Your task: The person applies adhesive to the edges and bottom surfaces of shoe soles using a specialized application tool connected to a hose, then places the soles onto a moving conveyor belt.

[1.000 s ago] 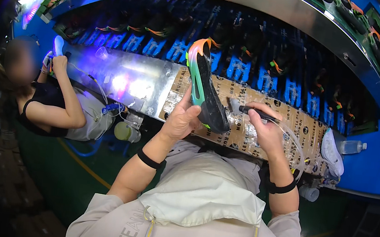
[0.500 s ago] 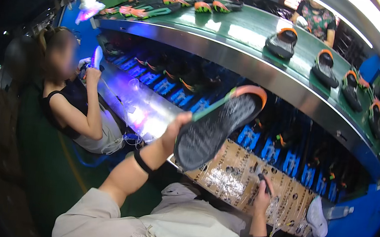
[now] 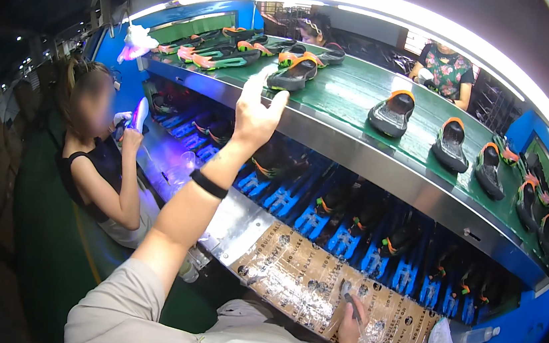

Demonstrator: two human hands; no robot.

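While the left hand [image 3: 254, 112] hangs with fingers spread and empty just short of a dark, orange-trimmed sandal [image 3: 293, 72] on the far green conveyor [image 3: 361, 107], the right hand [image 3: 351, 323] grips a brush-like tool [image 3: 349, 302] on the near bench [image 3: 303, 285]. Judged step: placement finishing; next requires withdrawing that arm.

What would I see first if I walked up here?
Probably the long green conveyor belt curving across the top, carrying dark shoes with orange trim, like the one near the middle. Next, the person's left hand raised open at the belt's steel edge, just below another shoe. Lower down, the right hand holds a thin dark tool on the taped cardboard mat.
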